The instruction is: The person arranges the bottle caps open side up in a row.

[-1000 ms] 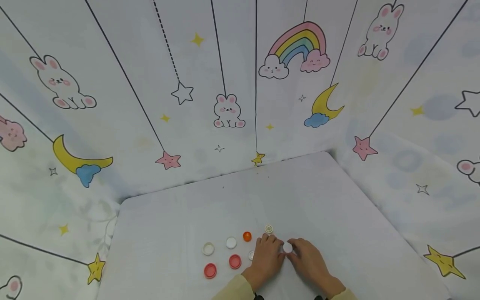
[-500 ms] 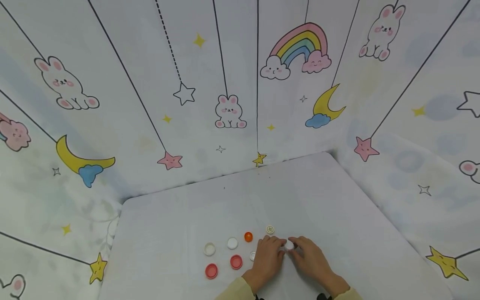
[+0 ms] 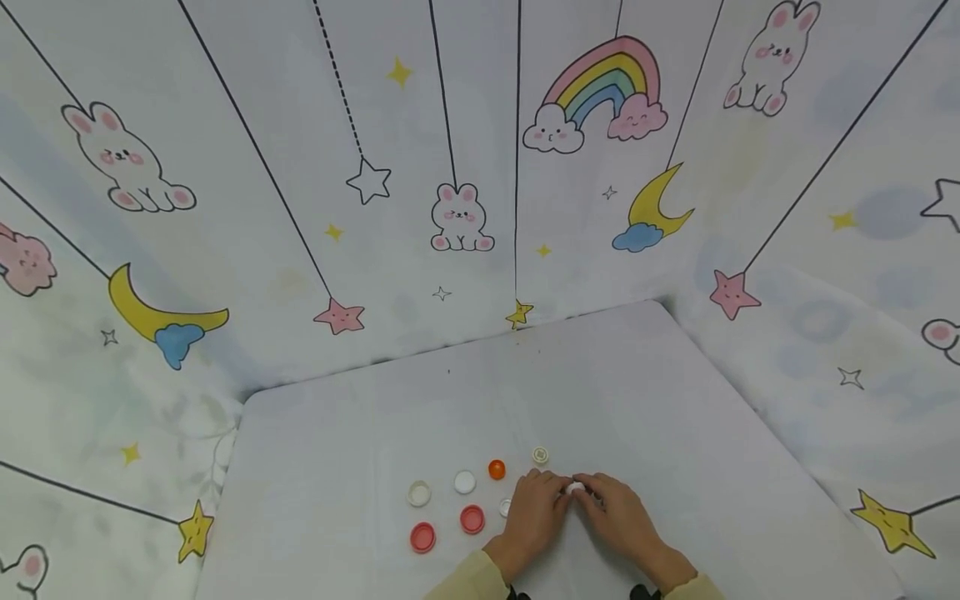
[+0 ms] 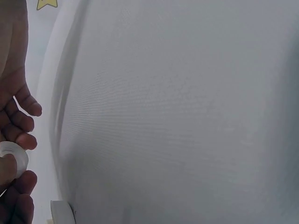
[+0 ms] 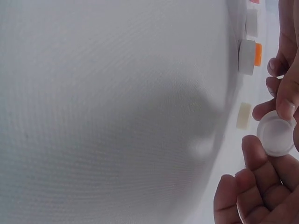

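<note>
A small white cap is held between the fingertips of the left hand and the right hand, low on the white table near its front edge. Compared with the view a second ago, the two hands have been drawn closer together and the cap, then plainly exposed between them, is now largely enclosed by the fingers; it is judged that the cap is being handled jointly rather than set down. In the right wrist view the cap is seen pinched between thumb and fingers, its round face turned toward the lens. In the left wrist view only a sliver of the cap is visible at the frame's edge, with curled fingers around it. From the held cap, a cream cap lies at about 11 o'clock, an orange cap and a white cap toward 9 to 10 o'clock, and two red caps with an upturned white cap farther toward 8 to 9 o'clock. A further pale cap is partly hidden behind the left hand. Whether the held cap is raised off the table cannot be told.
</note>
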Motion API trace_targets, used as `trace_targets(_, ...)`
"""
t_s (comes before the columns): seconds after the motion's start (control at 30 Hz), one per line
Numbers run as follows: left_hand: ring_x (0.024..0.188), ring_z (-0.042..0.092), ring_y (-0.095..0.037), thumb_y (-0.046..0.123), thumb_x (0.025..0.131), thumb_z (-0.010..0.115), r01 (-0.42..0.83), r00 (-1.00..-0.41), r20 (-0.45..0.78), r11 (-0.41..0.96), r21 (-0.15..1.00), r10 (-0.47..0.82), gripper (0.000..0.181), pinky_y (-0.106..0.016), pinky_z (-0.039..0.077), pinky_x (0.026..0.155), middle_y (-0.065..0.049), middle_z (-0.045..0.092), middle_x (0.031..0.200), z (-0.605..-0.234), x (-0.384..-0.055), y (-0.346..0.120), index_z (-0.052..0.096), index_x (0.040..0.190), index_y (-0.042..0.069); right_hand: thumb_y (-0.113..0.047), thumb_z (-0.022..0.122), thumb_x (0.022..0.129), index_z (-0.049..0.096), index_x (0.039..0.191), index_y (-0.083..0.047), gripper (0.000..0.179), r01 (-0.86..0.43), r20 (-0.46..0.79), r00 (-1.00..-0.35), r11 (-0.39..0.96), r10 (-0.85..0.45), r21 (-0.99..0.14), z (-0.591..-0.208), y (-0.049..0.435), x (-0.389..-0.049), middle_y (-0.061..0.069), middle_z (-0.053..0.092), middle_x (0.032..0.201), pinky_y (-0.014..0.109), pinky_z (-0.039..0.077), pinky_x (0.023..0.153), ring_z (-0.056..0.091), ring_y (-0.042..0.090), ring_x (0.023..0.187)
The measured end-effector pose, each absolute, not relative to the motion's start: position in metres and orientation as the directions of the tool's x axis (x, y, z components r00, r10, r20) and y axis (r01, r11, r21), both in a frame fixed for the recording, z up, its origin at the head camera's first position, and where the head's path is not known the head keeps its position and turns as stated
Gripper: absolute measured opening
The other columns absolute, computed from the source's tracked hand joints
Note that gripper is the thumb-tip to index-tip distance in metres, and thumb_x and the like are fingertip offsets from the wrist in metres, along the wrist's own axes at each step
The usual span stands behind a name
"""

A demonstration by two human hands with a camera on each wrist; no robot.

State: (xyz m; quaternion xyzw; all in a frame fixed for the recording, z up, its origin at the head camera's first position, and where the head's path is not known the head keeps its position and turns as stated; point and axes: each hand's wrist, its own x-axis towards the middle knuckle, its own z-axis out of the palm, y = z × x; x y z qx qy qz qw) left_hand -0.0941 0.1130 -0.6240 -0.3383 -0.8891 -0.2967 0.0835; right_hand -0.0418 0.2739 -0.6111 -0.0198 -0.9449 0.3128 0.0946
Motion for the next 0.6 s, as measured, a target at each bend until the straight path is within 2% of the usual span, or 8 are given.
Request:
trace_targets(0.13, 0.076, 0.054, -0.003, 0.026, 0.089, 0.071, 0.614, -0.783, 0.308, 0.588, 0.527, 0.541, 0.016, -0.018, 0.040, 0.065, 0.013, 0.068, 0.085, -0.6239, -0.0953, 0.1134, 0.075, 0.102, 0.017, -0.019, 0.070, 0.091, 0.073, 0.109, -0.015, 0.019, -0.060, 0.209, -0.973, 0.761, 0.101, -0.646, -0.6103, 0.2748, -0.0415, -0.017, 0.068, 0.088, 0.024, 0.048, 0.065, 0.054, -0.005, 0.070)
trace_targets(0.37, 0.070, 0.052, 0.006, 0.029, 0.090, 0.070, 0.368, -0.877, 0.117, 0.497, 0.786, 0.465, 0.019, -0.017, 0.045, 0.064, 0.014, 0.068, 0.082, -0.6201, -0.0967, 0.1167, 0.077, 0.100, 0.013, -0.010, 0.068, 0.091, 0.074, 0.113, -0.019, 0.024, -0.101, 0.242, -0.965, 0.717, 0.098, -0.690, -0.6089, 0.2780, -0.0405, -0.020, 0.068, 0.080, 0.022, 0.048, 0.062, 0.059, -0.004, 0.069)
trace_targets(0.6, 0.066, 0.054, 0.006, 0.027, 0.091, 0.069, 0.227, -0.896, 0.034, 0.389, 0.893, 0.443, 0.020, -0.017, 0.044, 0.061, 0.014, 0.067, 0.075, -0.6166, -0.0975, 0.1157, 0.076, 0.096, 0.009, -0.001, 0.082, 0.073, 0.071, 0.117, -0.015, 0.047, -0.210, 0.340, -0.940, 0.753, 0.019, -0.623, -0.6077, 0.2763, -0.0411, -0.020, 0.051, 0.071, 0.018, 0.040, 0.054, 0.044, -0.003, 0.061)
